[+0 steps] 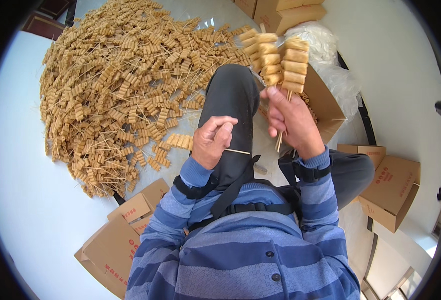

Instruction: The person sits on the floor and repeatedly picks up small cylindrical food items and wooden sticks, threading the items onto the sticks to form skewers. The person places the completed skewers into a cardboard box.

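Below and left of the left hand, flattened brown cardboard boxes [125,235] with red print lie on the pale floor [20,200]. Up and left of that hand spreads a wide heap of tan skewered rolls [120,85], its near edge just beside the hand, with loose sticks poking out. The left hand [209,141] rests on the dark-trousered knee [233,100], fingers curled and pressed together, pinching a single thin bamboo skewer [236,151] that points right towards the other hand. The striped sleeve bends sharply at the elbow. The right hand [291,122] is raised, thumb towards the camera, fingers closed round the lower sticks of a bunch of filled skewers [279,57], whose stacked tan rolls fan out above the fist. Behind that hand stands an open brown carton [328,107] holding more rolls; above it lies a crumpled clear plastic bag [325,50]. Right of and below the right hand stand closed brown boxes [393,192] with red marks. Bare floor lies open far left, beyond the heap.
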Tool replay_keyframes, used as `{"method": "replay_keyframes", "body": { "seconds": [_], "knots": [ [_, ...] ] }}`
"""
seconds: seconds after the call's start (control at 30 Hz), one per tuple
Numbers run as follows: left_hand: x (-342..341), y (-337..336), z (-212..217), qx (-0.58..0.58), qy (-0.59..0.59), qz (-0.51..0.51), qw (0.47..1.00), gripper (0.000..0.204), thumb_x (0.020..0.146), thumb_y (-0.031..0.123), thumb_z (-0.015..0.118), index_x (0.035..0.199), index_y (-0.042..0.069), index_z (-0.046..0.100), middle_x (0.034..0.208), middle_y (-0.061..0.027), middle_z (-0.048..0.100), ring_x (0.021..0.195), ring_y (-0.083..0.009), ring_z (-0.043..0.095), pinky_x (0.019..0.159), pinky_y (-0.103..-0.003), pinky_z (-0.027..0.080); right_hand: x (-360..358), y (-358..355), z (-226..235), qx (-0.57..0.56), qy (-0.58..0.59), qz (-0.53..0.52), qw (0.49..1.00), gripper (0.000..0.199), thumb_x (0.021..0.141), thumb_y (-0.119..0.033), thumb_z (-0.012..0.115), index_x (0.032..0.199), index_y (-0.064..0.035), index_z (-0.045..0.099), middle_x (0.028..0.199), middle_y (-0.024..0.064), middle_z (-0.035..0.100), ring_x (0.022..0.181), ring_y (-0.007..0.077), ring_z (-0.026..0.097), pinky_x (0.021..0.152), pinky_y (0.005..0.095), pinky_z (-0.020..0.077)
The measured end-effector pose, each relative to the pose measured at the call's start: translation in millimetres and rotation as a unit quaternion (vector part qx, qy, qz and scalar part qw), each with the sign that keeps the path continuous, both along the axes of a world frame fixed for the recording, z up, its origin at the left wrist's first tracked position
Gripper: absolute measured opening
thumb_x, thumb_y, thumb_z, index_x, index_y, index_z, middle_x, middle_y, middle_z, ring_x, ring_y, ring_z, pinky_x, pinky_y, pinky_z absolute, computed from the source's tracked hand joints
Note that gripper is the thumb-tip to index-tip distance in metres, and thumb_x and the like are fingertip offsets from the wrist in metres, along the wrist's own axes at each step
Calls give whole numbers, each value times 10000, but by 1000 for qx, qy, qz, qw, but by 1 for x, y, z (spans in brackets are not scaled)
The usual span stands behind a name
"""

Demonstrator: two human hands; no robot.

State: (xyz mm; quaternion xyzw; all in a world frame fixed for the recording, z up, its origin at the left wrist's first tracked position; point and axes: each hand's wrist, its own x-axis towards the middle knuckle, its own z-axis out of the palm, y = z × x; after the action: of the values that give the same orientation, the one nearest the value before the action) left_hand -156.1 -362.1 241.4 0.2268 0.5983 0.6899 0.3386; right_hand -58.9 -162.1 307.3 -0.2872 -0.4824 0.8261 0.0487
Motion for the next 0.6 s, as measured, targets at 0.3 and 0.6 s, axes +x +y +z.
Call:
{"method": "replay_keyframes", "body": {
  "seconds": [0.3, 0.6],
  "knots": [
    [-5, 10, -23, 115, -117, 95, 982, 475, 1088, 390, 353, 1390, 40, 466, 1187, -130, 632, 1022, -209, 641, 870, -339, 533, 28, -84, -13, 634, -82, 119, 760, 204, 909, -130, 609, 1065, -22, 534, 961, 229, 635, 906, 425, 620, 778, 516, 492],
    [-7, 17, -12, 162, -165, 105, 967, 600, 1065, 454, 374, 1376, -57, 421, 1275, -202, 603, 1140, -269, 646, 977, -388, 529, 29, -72, -34, 341, -81, 250, 903, 216, 990, -219, 550, 1061, -24, 611, 850, 226, 665, 820, 406, 667, 741, 477, 521]
  ]
}}
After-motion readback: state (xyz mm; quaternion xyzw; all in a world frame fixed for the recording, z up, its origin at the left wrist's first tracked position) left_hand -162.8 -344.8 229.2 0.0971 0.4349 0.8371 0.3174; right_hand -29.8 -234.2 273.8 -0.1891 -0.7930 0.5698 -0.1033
